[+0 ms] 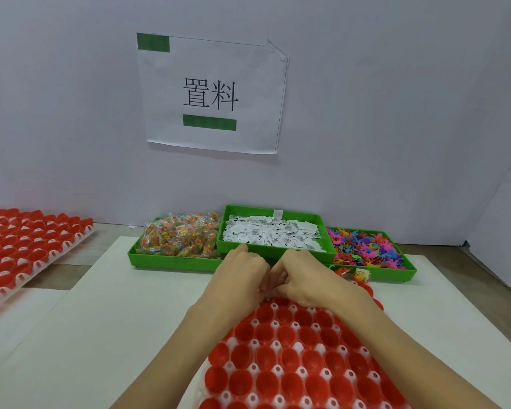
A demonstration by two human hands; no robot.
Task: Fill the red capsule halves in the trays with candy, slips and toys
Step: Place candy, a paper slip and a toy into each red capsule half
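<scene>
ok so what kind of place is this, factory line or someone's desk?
Most likely a hand-packing station in a small factory or workshop. Three green bins hold bulk candy packets, paper slips and plastic toys; trays of red capsule halves fill the bench, and a printed station sign is taped to the partition.

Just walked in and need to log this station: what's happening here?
A person is filling red capsule halves held in a white tray on the table. Both hands, left and right, are together at the tray's far edge, fingers curled around something too small to make out. Behind them sit green bins of candy packets, paper slips and colourful toys. Most visible halves look empty. Another tray of halves waits at the left.
</scene>
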